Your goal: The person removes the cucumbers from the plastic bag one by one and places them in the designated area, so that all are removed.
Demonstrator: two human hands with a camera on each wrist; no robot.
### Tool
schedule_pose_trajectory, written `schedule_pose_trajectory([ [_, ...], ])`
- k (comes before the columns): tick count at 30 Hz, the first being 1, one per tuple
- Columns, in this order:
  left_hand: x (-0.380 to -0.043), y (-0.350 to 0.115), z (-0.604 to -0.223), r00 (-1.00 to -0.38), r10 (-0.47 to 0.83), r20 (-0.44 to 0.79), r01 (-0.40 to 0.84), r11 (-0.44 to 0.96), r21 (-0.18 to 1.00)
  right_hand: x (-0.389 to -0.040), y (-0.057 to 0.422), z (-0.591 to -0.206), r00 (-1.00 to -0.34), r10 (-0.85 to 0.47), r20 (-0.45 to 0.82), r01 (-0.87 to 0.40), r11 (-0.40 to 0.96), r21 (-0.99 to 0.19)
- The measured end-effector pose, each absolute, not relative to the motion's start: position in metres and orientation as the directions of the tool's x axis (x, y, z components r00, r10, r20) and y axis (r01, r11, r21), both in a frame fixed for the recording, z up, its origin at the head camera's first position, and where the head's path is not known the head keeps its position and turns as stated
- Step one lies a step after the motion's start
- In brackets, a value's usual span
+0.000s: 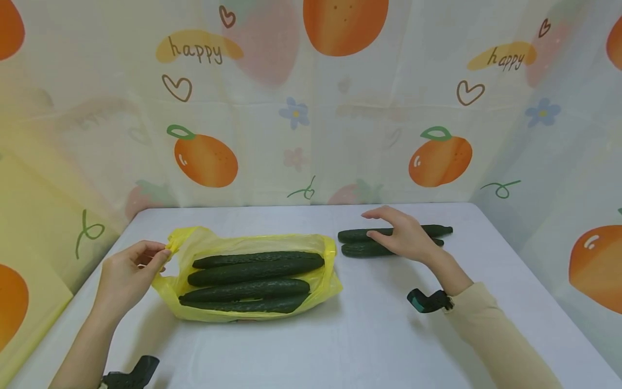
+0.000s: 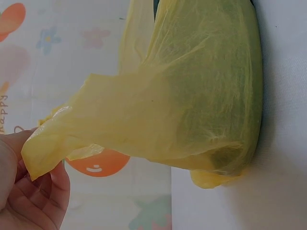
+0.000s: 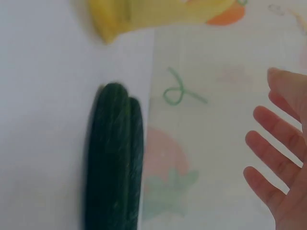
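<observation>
My left hand (image 1: 127,273) pinches the left handle of a yellow plastic bag (image 1: 326,292) between thumb and fingers; in the left wrist view the thin handle (image 2: 48,148) is stretched up from the bag. Several dark green cucumbers (image 1: 257,270) lie side by side in the bag, its mouth spread wide. Over on the right, two more cucumbers (image 1: 357,236) lie together on the table. Above them hovers my right hand (image 1: 403,232), its thumb and fingers spread and nothing between them. In the right wrist view those cucumbers (image 3: 109,158) show apart from the hand (image 3: 283,143).
A white cloth covers the table (image 1: 272,356). Behind it and at both sides hangs a curtain (image 1: 340,151) printed with oranges and hearts. Each wrist wears a black camera mount (image 1: 427,300).
</observation>
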State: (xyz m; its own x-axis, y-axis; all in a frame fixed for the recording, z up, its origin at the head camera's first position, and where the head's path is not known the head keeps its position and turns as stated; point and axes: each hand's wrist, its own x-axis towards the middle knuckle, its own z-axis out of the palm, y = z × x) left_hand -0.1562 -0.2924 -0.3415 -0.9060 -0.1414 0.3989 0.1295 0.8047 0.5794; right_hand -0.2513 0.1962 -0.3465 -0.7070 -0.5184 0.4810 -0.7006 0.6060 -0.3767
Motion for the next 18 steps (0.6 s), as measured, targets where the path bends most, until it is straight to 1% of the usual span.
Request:
schedule_pose_trajectory([
  [4,-0.155,-0.291,-0.342,-0.904,-0.143,0.403,0.133,0.802,0.582,-0.245,0.184,-0.339,-0.668,-0.512,0.54,-0.733,0.576,-0.362],
  [9,-0.155,-0.29,-0.342,-0.899,-0.14,0.414,0.142,0.801,0.581,-0.236,0.168,-0.328,-0.626,-0.521,0.58,-0.77,0.529,-0.357],
  [18,-0.156,-0.289,-0.342,-0.903,-0.143,0.405,0.134,0.803,0.581,-0.219,0.14,-0.314,-0.585,-0.561,0.585,-0.808,0.464,-0.363],
])
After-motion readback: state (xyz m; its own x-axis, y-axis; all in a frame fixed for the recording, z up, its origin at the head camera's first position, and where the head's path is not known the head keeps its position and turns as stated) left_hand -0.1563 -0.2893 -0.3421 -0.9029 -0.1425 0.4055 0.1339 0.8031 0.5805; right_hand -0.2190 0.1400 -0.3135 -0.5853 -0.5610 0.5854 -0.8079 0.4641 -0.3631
